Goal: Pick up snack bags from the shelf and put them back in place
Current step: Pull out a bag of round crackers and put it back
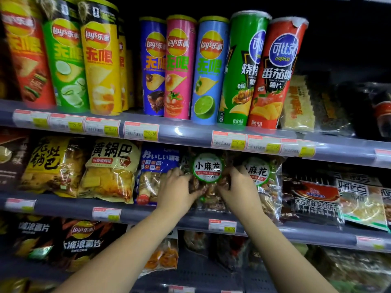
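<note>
Where the middle shelf (63, 208) crossed the frame, yellow crisp bags (110, 170) stood at its 9 o'clock end, with a blue snack bag (157, 160) just beside them. Left hand (176, 190): at 8 o'clock of the green round label, fingers curled onto the left edge of the clear snack bag (208, 168), overlapping the blue bag's lower right corner. The clear snack bag was upright at frame centre, under the price rail of the upper shelf (186, 134), with brown twisted pieces visible through its film. Its lower edge was near the shelf lip, and whether it rested there could not be told. Right hand (239, 187): at 4 o'clock of the label, fingers curled onto the bag's right edge. A second bag with the same label (261, 172) stood at 3 o'clock, partly behind the right hand. Dark red-labelled packs (313, 197) lay farther toward 3 o'clock. Chip tubes (179, 66) lined the upper shelf at 12 o'clock.
</note>
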Motion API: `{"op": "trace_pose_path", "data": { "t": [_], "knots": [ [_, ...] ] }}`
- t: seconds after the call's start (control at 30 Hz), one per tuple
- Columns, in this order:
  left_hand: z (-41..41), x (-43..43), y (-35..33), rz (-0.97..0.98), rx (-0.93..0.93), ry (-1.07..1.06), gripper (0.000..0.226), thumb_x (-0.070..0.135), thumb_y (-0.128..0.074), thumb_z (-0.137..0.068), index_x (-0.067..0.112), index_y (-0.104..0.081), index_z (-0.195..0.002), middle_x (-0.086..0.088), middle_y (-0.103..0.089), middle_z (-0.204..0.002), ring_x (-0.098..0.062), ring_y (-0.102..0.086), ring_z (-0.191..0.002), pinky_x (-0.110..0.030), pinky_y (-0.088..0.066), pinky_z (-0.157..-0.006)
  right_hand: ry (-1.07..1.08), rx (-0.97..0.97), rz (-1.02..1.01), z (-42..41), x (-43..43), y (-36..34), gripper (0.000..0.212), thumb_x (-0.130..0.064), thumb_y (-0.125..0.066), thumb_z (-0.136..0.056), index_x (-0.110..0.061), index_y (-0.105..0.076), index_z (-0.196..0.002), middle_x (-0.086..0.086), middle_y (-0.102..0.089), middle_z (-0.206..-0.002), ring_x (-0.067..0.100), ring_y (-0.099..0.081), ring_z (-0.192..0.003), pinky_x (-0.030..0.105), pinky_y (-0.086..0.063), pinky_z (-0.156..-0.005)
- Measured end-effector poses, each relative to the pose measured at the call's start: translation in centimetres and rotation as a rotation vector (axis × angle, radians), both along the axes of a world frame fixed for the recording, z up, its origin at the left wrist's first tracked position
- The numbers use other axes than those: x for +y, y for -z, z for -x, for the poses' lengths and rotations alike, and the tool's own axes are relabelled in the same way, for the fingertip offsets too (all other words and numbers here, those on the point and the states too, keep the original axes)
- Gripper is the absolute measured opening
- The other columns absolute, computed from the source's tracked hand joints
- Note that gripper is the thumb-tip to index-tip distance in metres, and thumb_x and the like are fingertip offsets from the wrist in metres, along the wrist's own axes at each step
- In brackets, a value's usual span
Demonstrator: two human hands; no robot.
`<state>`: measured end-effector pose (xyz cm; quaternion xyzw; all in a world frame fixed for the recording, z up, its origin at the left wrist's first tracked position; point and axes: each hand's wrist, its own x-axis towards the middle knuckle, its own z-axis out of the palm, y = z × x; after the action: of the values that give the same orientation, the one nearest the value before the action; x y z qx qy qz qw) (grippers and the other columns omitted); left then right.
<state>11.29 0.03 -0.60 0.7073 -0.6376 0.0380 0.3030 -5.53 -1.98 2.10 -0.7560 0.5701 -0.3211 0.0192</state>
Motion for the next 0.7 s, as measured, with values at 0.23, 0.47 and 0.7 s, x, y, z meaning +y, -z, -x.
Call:
{"op": "trace_pose_path", "data": {
  "t": [0.23,0.47,0.7],
  "knots": [
    [-1.8,1.5,-0.7,0.053,0.069,0.055,0.065,0.053,-0.070,-0.082,0.018,-0.054,-0.135,-0.003,-0.058,-0.133,-0.023,-0.052,-0.126,-0.037,-0.044,-0.102,0.013,-0.067,-0.041,0.2,1.4,-0.7,0.039,-0.018,-0.068,-0.087,-0.009,-0.065,-0.125,0.013,-0.053,-0.127,0.035,-0.062,-0.106,0.039,-0.054,-0.090],
    [-6.6,5.2,-0.4,0.184,0.163,-0.040,0.064,0.032,-0.069,-0.086,0.016,-0.043,-0.142,-0.002,-0.042,-0.143,-0.021,-0.040,-0.135,-0.032,-0.036,-0.110,-0.240,-0.218,-0.059,-6.8,4.4,-1.5,0.031,-0.014,-0.064,-0.089,-0.011,-0.065,-0.120,0.007,-0.067,-0.111,0.021,-0.064,-0.099,0.039,-0.055,-0.090],
    [-7.6,6.5,1.5,0.071,0.268,0.013,0.086,0.027,-0.069,-0.087,0.017,-0.017,-0.155,-0.004,-0.021,-0.164,-0.021,-0.022,-0.151,-0.030,-0.021,-0.120,-0.133,-0.390,-0.463,-14.7,2.3,0.9,0.051,-0.024,-0.062,-0.095,0.004,-0.040,-0.133,0.025,-0.061,-0.136,0.040,-0.061,-0.123,0.031,-0.046,-0.086]
  ]
}}
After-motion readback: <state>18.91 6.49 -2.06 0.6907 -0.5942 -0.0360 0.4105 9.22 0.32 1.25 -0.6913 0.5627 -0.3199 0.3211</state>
